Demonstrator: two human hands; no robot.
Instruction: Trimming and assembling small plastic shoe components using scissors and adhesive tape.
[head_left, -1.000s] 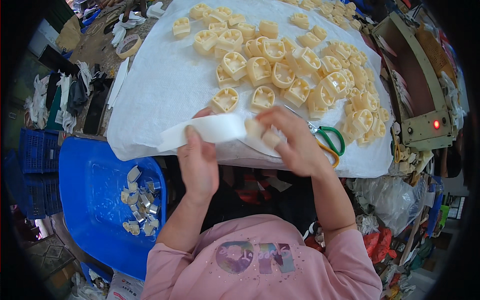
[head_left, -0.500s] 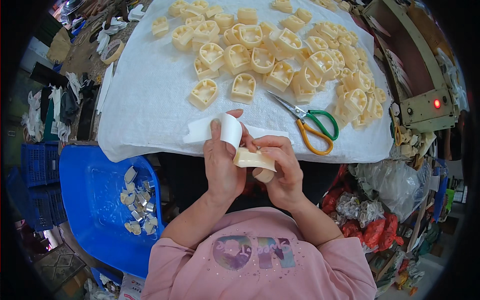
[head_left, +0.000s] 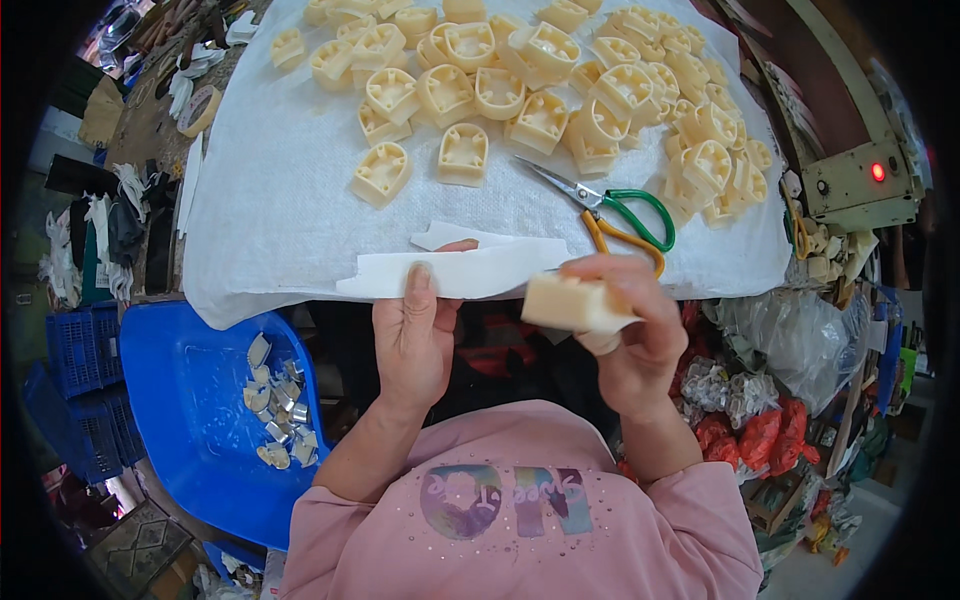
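Note:
My left hand (head_left: 412, 345) pinches a white strip (head_left: 450, 272) between thumb and fingers at the front edge of the cloth-covered table. The strip runs level toward my right hand, with a second layer or fold behind it. My right hand (head_left: 645, 345) is closed on a cream plastic piece (head_left: 565, 303), slightly blurred. A beige part beneath that piece is mostly hidden by the fingers. Scissors (head_left: 592, 200) with one green and one orange handle lie on the cloth beyond my right hand, blades partly apart. Many similar cream D-shaped pieces (head_left: 463, 155) lie farther back.
A blue tub (head_left: 170, 400) at the left holds several small metal and cream parts. A white cloth (head_left: 270, 220) covers the table. On the right stands a greenish machine box (head_left: 855, 200) with a red light, above clear and red plastic bags (head_left: 775, 430).
My hands have moved apart. My right hand carried the cream piece to the right, and the white strip, curled over my left hand before, now lies stretched out. The view has shifted slightly.

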